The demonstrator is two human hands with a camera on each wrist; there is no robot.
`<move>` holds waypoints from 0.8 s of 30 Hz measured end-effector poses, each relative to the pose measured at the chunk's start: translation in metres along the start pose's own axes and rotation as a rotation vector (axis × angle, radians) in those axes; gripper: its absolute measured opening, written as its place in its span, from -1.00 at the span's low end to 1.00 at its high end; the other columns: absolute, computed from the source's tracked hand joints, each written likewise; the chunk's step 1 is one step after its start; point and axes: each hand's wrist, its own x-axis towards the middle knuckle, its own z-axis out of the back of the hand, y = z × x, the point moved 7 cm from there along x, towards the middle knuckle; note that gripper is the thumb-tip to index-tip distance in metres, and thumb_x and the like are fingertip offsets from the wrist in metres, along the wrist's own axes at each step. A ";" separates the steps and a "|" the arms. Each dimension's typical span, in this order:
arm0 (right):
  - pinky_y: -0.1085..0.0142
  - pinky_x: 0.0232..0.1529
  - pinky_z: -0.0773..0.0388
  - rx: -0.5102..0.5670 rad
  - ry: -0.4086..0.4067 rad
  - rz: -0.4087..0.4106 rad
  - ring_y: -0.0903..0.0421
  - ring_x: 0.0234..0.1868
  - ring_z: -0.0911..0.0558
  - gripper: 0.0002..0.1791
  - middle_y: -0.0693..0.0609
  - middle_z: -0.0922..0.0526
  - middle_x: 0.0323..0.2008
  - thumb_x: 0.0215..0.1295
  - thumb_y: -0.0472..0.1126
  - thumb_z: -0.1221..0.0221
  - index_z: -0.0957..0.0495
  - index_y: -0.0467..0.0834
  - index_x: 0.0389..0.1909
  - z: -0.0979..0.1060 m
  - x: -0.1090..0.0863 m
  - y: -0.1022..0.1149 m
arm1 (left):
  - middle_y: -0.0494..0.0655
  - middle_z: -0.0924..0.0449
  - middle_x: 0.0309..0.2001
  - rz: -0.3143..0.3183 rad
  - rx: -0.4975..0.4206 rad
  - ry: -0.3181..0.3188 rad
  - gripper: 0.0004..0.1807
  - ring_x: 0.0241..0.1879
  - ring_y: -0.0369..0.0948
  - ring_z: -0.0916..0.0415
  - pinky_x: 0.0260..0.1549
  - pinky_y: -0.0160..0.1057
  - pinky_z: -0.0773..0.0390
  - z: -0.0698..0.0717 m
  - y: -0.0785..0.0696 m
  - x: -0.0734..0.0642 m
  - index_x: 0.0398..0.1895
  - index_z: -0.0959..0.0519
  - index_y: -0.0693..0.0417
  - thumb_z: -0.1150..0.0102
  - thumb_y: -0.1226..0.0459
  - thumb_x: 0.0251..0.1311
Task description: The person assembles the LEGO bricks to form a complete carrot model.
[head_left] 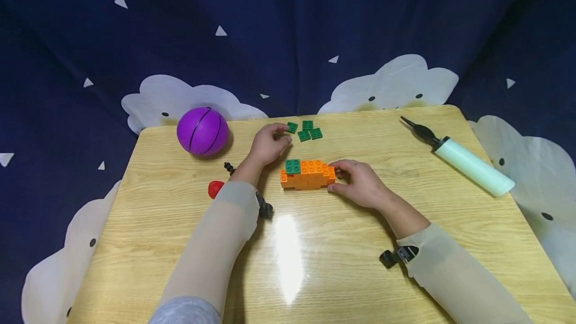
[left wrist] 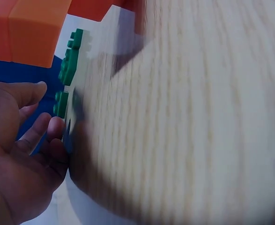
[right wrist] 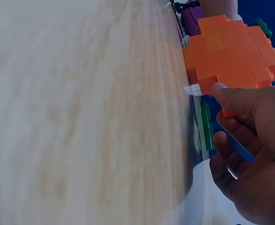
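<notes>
A build of orange toy bricks (head_left: 308,180) stands on the table, with a green brick (head_left: 293,166) on top at its left end. My right hand (head_left: 362,184) holds the build by its right end, thumb on the near side and a finger behind. The thumb lies against the orange bricks (right wrist: 231,56) in the right wrist view. Beyond the build, my left hand (head_left: 269,145) reaches to the leftmost loose green brick (head_left: 292,127), its index fingertip right beside it. Thumb and fingers of the left hand (left wrist: 25,140) are apart, with nothing between them.
More loose green bricks (head_left: 308,125) lie by the table's back edge. A purple ball (head_left: 202,131) sits at the back left. Near the left forearm lies a red object (head_left: 215,189), partly hidden. A hand pump (head_left: 472,164) lies on the right, and a dark curtain (head_left: 288,39) hangs behind.
</notes>
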 end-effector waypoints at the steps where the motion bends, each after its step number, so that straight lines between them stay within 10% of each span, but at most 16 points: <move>1: 0.11 -0.05 -0.55 0.001 0.001 0.000 0.01 -0.08 -0.61 -0.42 -0.04 -0.70 -0.03 0.23 -0.13 -0.49 -0.59 -0.21 0.24 0.000 0.000 0.000 | 0.04 -0.51 0.27 0.000 0.012 0.000 -0.57 0.13 -0.01 -0.50 0.16 -0.03 -0.51 0.000 0.000 0.001 0.29 -0.59 0.07 -0.30 0.19 0.40; 24: 0.08 0.00 -0.59 0.015 0.012 -0.013 0.01 -0.03 -0.64 -0.42 -0.06 -0.69 0.05 0.22 -0.12 -0.49 -0.60 -0.20 0.24 0.001 -0.001 0.000 | 0.10 -0.49 0.24 0.001 0.262 0.058 -0.45 0.25 0.05 -0.43 0.33 0.01 -0.37 -0.004 0.004 0.020 0.44 -0.50 -0.10 -0.25 0.13 0.40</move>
